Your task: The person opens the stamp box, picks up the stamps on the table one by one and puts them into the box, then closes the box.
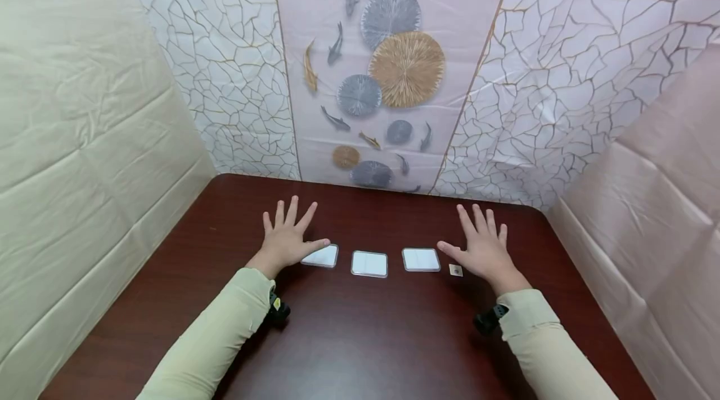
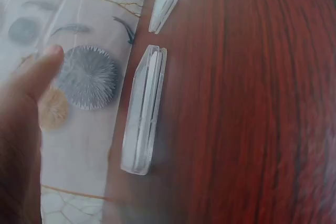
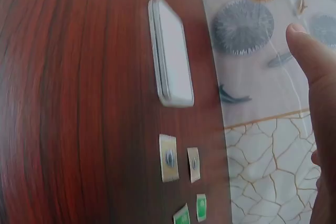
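Note:
My left hand (image 1: 285, 242) hovers with fingers spread over the left end of a row of flat clear plastic cases with white inside. Its thumb overlaps the left case (image 1: 323, 257) in the head view. The middle case (image 1: 369, 264) lies between the two hands. My right hand (image 1: 482, 251), also spread and holding nothing, is just right of the right case (image 1: 421, 260). Beneath it lie small square pieces: a beige one with a dark oval (image 3: 169, 158), a second beige one (image 3: 193, 164) and green ones (image 3: 201, 207), partly hidden by the hand in the head view.
The dark red wood-grain table (image 1: 337, 337) meets a patterned cloth (image 1: 365, 75) at its back edge. Pale cloth walls stand on the left (image 1: 95, 137) and right (image 1: 647, 212). A dark strapped device sits at each wrist.

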Demonstrator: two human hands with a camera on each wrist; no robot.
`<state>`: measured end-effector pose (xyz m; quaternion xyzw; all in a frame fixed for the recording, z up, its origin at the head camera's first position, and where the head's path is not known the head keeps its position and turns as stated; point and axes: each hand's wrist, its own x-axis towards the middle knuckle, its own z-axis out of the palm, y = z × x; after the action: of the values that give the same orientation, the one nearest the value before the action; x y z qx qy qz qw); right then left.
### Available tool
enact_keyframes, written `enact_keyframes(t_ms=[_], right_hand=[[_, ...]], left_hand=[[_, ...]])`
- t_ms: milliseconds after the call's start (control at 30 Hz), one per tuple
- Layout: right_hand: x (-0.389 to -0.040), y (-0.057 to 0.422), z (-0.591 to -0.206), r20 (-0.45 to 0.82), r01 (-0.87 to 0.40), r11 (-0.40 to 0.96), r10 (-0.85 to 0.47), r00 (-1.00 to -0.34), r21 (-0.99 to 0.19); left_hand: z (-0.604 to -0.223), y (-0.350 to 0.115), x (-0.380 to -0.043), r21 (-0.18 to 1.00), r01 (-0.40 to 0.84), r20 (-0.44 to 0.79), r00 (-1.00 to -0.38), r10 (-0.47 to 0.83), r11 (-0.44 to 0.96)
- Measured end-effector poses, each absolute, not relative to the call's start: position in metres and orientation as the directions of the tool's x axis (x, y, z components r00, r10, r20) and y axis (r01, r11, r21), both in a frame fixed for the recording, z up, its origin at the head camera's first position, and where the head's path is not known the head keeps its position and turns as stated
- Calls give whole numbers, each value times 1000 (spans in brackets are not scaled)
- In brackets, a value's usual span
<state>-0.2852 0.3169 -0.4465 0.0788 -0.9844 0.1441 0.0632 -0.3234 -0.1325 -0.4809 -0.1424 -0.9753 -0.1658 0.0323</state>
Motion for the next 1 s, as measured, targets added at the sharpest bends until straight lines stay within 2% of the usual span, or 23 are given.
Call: enact_keyframes(t_ms=[233, 533, 1000], right_hand=[[-294, 285, -454, 233, -266, 930, -209, -950, -253], [-302, 228, -474, 269, -344, 886, -264, -926, -312], [-309, 142, -502, 201, -391, 845, -339, -919, -366]], left_hand=[[-497, -143, -327, 479, 393, 122, -915, 383, 785], [-512, -155, -324, 626, 310, 23, -924, 381, 715], [-524, -158, -321, 571, 335, 41, -923, 382, 750]])
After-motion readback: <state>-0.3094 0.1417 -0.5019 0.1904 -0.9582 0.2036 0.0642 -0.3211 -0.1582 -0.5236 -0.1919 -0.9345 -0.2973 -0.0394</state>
